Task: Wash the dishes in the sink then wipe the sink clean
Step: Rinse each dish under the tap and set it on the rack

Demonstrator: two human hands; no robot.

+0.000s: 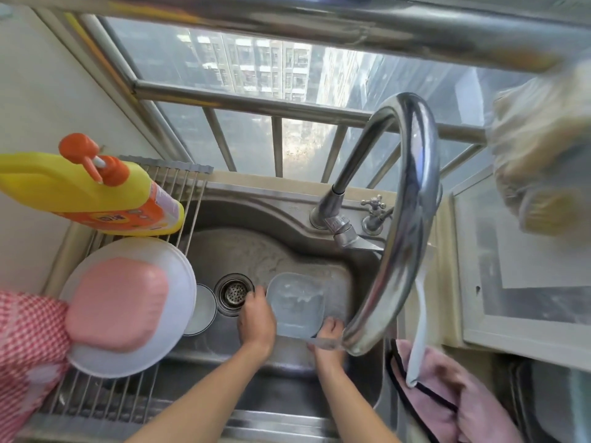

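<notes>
In the stainless steel sink (287, 225), both hands hold a clear plastic container (295, 303), squarish with rounded corners, tilted over the dull, water-streaked basin floor. The left hand (256, 318) grips its left edge, fingers curled over the rim beside the round perforated drain strainer (234, 294). The right hand (329, 334) holds the near right corner; its fingers are partly hidden behind the container and the faucet's spout, so their exact lie is hard to make out. The curved chrome faucet (406, 199) arches glossy across the right side, its tip just above the right hand. A small round bowl (201, 310) sits in the basin left of the drain, half covered by a white round plate (128, 302) resting on a wire roll-up rack (105, 398). On that plate lies a smooth pink rounded object (118, 303), its kind unclear. A yellow detergent bottle (86, 193) with an orange pump lies sideways behind. A pink cloth (447, 401) is bunched at the right rim, cut off by the frame's edge.
</notes>
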